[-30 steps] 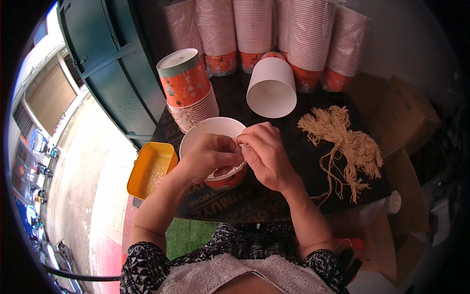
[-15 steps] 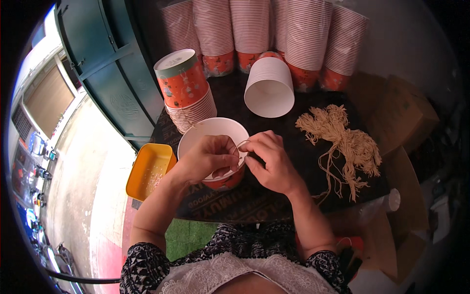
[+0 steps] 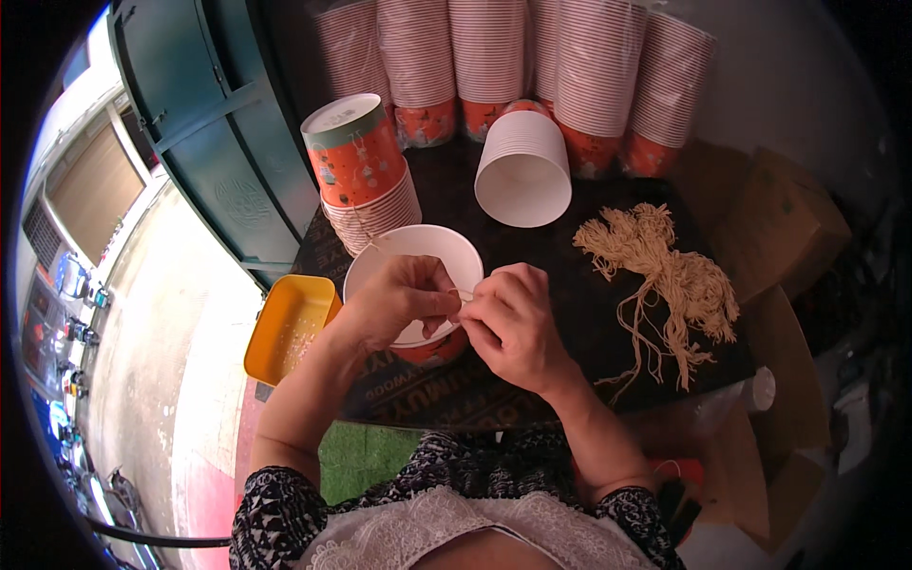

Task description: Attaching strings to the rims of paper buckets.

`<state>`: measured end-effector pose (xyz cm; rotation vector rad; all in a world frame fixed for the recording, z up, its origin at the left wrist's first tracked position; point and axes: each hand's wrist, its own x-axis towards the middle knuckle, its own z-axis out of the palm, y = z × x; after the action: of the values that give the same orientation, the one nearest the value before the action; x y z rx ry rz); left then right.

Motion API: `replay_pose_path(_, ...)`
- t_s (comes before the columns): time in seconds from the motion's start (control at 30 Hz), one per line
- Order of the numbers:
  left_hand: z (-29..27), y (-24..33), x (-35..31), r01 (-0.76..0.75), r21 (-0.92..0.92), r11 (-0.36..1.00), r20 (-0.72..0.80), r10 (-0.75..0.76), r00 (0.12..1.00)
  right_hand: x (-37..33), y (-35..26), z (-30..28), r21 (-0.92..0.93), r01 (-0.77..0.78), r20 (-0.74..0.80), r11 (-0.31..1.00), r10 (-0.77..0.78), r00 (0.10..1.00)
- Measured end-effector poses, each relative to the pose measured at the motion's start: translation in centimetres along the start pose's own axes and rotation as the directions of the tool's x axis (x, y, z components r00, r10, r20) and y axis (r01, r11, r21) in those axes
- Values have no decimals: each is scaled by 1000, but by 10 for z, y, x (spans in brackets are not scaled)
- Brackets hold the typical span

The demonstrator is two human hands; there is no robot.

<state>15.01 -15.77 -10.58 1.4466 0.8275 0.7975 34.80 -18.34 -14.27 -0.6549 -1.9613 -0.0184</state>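
Both hands have crept a little closer over the bowl since a moment ago, and the fingertips now meet at its near rim, just below the middle of the frame. Her left hand (image 3: 404,302) curls over the edge of the white-lined orange paper bowl (image 3: 410,261), thumb and fingers pinched on the rim, while the right hand (image 3: 511,323) is pressed up against it, pinching what looks like a short pale piece of string (image 3: 464,295) between thumb and forefinger; the string is too small to make out clearly. I'd judge that bowl light and thin-walled, easy to dent if squeezed at the side, so the stiff rolled rim is the sensible place to hold it, as she does. String of that sort would be limp and slippery to thread, best gripped close to its end. Right of centre lies a loose bundle of tan cotton strings (image 3: 665,275) on the dark tabletop (image 3: 570,323). Above it a stack of white-lined bowls lying on its side (image 3: 522,176) faces us, a short upright stack of orange patterned bowls (image 3: 361,171) stands upper left, tall wrapped columns of bowls (image 3: 494,57) line the top, and a yellow plastic tray (image 3: 290,328) sits at left
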Motion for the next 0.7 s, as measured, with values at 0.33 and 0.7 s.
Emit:
replay_pose_path(0.33, 1, -3, -3, -40, 83, 996, 29, 38, 999, -2, 10, 1, 34, -52, -41, 998, 54, 998)
replay_pose_path(0.7, 26, -9, -18, -293, 898, 328, 46, 592, 805, -6, 16, 11, -6, -64, 14, 998, 64, 998)
